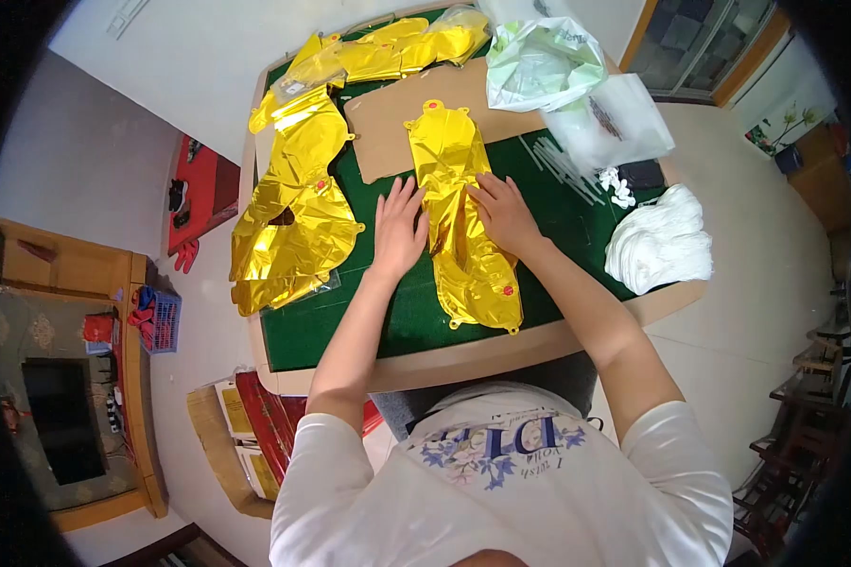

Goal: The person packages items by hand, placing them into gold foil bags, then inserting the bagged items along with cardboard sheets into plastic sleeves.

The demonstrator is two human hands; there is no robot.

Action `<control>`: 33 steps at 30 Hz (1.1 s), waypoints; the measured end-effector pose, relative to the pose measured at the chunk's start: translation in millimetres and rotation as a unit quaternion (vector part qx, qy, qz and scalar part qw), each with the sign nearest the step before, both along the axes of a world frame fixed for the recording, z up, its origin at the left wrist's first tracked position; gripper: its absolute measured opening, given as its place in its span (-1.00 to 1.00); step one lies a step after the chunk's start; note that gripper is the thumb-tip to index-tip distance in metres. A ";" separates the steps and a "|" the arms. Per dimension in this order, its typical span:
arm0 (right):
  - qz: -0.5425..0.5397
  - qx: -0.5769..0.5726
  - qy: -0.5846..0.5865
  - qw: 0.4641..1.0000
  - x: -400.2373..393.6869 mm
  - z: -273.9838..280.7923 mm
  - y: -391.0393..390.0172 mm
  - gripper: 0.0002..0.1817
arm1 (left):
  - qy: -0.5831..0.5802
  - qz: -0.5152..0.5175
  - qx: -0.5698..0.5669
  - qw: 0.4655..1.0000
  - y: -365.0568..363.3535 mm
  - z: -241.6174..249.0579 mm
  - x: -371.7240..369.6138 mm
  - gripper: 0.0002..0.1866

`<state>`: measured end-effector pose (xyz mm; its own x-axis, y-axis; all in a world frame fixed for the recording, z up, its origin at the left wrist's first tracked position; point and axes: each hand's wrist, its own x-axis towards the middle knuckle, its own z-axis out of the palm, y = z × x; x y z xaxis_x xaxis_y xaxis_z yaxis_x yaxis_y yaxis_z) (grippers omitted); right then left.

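A flat, deflated gold foil balloon with small tabs and red dots lies lengthwise in front of me, its upper end on a cardboard sheet. My left hand rests palm down along the balloon's left edge, fingers stretched out. On the right side, my right hand lies with its fingers apart, the fingertips touching the creased middle of the foil. Neither hand grips anything. More gold foil balloons are spread flat to the left of my left hand.
The table has a green top. Further gold foil pieces lie along its far edge. To the right are a white-green plastic bag, a clear bag, thin white sticks, a black item and a white string bundle.
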<state>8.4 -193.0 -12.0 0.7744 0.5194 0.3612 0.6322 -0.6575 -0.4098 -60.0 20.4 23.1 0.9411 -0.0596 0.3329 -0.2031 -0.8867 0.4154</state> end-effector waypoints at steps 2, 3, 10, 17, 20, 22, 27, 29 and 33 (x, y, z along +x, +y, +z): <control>0.005 -0.001 -0.004 1.000 0.2 0.6 -0.1 -0.62 | 0.003 -0.004 0.005 1.000 -2.2 -5.9 17.5 -0.54; 0.007 -0.002 -0.004 1.000 0.5 1.4 -0.9 -0.62 | 0.027 -0.016 0.036 0.999 -5.1 -8.8 23.0 -0.53; 0.003 0.042 0.042 0.998 1.9 1.5 -1.5 -0.59 | 0.070 -0.027 0.123 0.990 -19.5 -17.3 25.7 -0.47; 0.017 0.025 0.029 0.999 1.3 3.3 -3.3 -0.56 | 0.043 -0.018 0.062 0.997 -11.5 -23.9 23.3 -0.47; 0.017 0.025 0.025 0.999 2.1 1.8 -4.7 -0.57 | 0.049 0.007 0.012 0.999 -0.3 -15.5 9.9 -0.48; 0.021 0.031 0.026 0.999 0.7 3.2 -3.2 -0.58 | 0.054 -0.005 0.041 0.998 1.3 -11.6 -6.0 -0.49; 0.021 0.024 0.008 0.999 1.6 0.7 -3.5 -0.60 | 0.068 -0.006 0.076 0.995 7.6 -16.0 -24.4 -0.47; 0.020 0.023 0.015 0.999 0.6 1.4 -3.7 -0.60 | 0.071 -0.006 0.073 0.995 8.3 -16.9 -25.6 -0.46; 0.023 0.025 0.018 0.999 2.3 0.1 -4.3 -0.61 | 0.088 -0.014 0.093 0.992 10.4 -13.4 -29.1 -0.38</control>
